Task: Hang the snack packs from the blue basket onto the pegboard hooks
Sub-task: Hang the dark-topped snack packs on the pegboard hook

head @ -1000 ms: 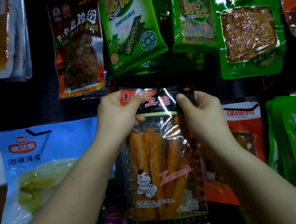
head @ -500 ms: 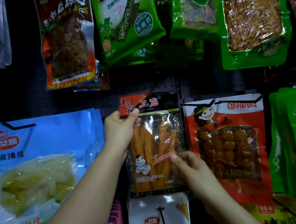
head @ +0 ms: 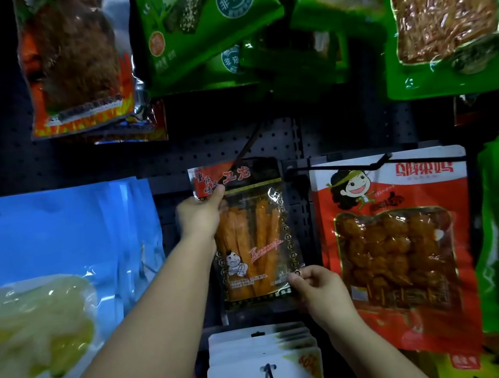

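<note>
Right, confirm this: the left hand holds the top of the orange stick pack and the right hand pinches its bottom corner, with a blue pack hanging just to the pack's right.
Wrong on one point. The head view shows a red pack hanging just right of the orange stick pack; the blue pack hangs to its left. The rest stands: the left hand holds the top, the right hand pinches the bottom corner.

The left hand (head: 198, 215) is motion-blurred and covers the upper left edge of the snack pack (head: 253, 236), the picture's edges crop the green bags (head: 203, 20), and the white packs (head: 264, 374) are cut off below.
</note>
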